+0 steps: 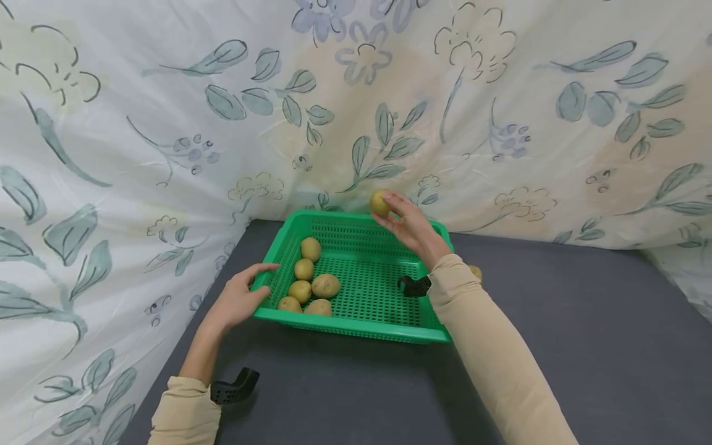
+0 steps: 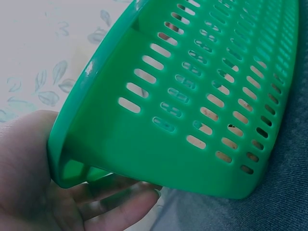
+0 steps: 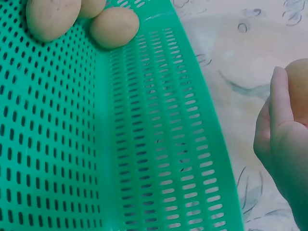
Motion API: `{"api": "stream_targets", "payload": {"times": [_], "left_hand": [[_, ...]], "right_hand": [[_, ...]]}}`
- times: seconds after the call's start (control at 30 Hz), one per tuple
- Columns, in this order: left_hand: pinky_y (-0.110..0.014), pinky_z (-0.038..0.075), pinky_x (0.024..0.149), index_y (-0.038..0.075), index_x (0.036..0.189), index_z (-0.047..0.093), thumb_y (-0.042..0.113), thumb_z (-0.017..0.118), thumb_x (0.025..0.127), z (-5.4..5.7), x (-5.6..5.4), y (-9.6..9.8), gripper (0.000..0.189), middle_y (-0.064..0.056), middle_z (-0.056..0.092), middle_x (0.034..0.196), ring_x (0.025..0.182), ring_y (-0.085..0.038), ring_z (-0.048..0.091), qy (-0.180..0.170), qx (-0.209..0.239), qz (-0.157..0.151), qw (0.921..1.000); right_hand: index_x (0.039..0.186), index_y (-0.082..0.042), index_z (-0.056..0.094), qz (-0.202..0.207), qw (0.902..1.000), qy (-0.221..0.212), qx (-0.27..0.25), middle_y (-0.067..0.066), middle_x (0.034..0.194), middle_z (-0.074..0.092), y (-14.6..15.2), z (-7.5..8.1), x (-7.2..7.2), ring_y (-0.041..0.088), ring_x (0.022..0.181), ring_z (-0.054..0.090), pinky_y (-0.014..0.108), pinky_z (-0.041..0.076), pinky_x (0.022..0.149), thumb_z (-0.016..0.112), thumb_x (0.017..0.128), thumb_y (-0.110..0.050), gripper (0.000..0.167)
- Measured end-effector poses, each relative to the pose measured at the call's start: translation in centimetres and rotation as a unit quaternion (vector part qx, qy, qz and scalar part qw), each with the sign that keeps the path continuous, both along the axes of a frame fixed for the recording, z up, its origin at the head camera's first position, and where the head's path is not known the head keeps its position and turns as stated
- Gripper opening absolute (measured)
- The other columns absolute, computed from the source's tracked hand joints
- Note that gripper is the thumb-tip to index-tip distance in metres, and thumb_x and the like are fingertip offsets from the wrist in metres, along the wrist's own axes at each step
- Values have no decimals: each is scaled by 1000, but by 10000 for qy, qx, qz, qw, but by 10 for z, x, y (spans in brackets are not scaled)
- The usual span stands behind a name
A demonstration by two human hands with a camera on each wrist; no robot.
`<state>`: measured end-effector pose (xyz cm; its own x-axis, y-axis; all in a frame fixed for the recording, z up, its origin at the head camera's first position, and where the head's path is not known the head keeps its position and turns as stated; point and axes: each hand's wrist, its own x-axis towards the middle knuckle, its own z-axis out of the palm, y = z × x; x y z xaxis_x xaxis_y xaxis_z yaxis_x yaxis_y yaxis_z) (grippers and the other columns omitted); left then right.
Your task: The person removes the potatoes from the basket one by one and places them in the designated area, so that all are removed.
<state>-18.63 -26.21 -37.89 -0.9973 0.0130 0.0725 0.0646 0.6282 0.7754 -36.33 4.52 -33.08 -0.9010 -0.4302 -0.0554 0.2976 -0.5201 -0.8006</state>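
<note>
A green plastic basket with slotted walls stands on the dark table. My left hand grips its left rim, thumb and fingers around the edge; the left wrist view shows the palm against the rim. Several potatoes lie along the basket's left side, and some show at the top of the right wrist view as well. Above the far rim, my right hand holds one potato between thumb and fingers. In the right wrist view this hand appears outside the basket wall.
Beside the basket's right end lies another potato, mostly hidden by my right sleeve. A flower-patterned cloth hangs behind and to the left of the dark tabletop. Black camera mounts sit on both wrists.
</note>
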Motion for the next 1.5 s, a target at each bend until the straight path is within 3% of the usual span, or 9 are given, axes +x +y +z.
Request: {"api": "stream_targets", "payload": {"times": [0.2, 0.3, 0.5, 0.6, 0.77, 0.9, 1.17, 1.3, 1.5], "left_hand": [[-33, 35, 51, 11, 137, 50, 3, 48, 91, 1, 0, -1, 47, -22, 46, 128, 46, -13, 30, -35, 42, 0, 10000], [-34, 36, 53, 11, 137, 50, 3, 48, 91, 0, -1, -1, 47, -23, 45, 132, 56, -16, 39, 22, -9, 12, 10000], [-35, 36, 55, 9, 138, 48, 3, 48, 92, 0, 1, -1, 47, -23, 43, 132, 57, -20, 40, 37, 2, -55, 10000], [-35, 36, 56, 9, 138, 48, 2, 48, 92, 0, 2, -1, 47, -23, 43, 133, 66, -21, 43, 35, -4, -52, 10000], [-34, 36, 53, 10, 139, 48, 3, 49, 92, -1, 2, 0, 47, -23, 43, 133, 56, -18, 40, -15, 79, -62, 9999], [-33, 36, 51, 11, 139, 48, 4, 48, 93, 0, 2, -1, 47, -24, 42, 133, 50, -16, 36, -26, 118, -76, 9999], [-34, 37, 54, 9, 139, 47, 3, 48, 92, 2, 2, 0, 47, -25, 44, 132, 71, -25, 49, -39, 66, -9, 10000], [-34, 37, 52, 9, 139, 47, 3, 48, 92, 2, 2, 0, 47, -26, 45, 130, 62, -22, 46, -85, 88, -3, 9999], [-34, 36, 52, 9, 140, 47, 3, 47, 92, 4, 2, 0, 48, -26, 44, 131, 59, -21, 45, -83, 75, 0, 9999]], "right_hand": [[136, -7, 40, 105, 9998, 146, 48, 11, 128, 38, 6, 9, 4, 25, 117, 45, 35, 42, 96, 49, 99, -8, 38], [134, -7, 40, 81, 9993, 345, 141, 10, 127, 38, 17, 11, 5, 28, 121, 41, 35, 41, 97, 48, 100, -9, 35], [148, -9, 26, -37, 9993, 332, 147, 9, 130, 36, 45, 12, 8, 30, 128, 35, 36, 40, 98, 49, 99, -9, 54], [146, -9, 28, -120, 9994, 300, 151, 9, 129, 36, 58, 12, 9, 27, 123, 40, 35, 42, 96, 50, 98, -9, 52], [132, -10, 38, -198, 9988, 409, 175, 9, 127, 37, 76, 17, 11, 25, 115, 45, 32, 44, 94, 52, 97, -11, 38], [133, -11, 38, -189, 9985, 475, 206, 9, 127, 37, 87, 24, 13, 25, 116, 44, 31, 43, 95, 53, 97, -11, 38], [136, -9, 36, -207, 9963, 627, 547, 10, 125, 38, 110, 29, 15, 24, 114, 46, 34, 37, 101, 52, 98, -12, 41], [139, -9, 31, -215, 9958, 603, 652, 9, 125, 36, 125, 26, 17, 22, 111, 49, 33, 38, 100, 52, 98, -12, 47], [123, -8, 48, -152, 9961, 641, 592, 9, 123, 41, 148, 19, 20, 20, 108, 54, 31, 43, 95, 51, 98, -10, 26]]}}
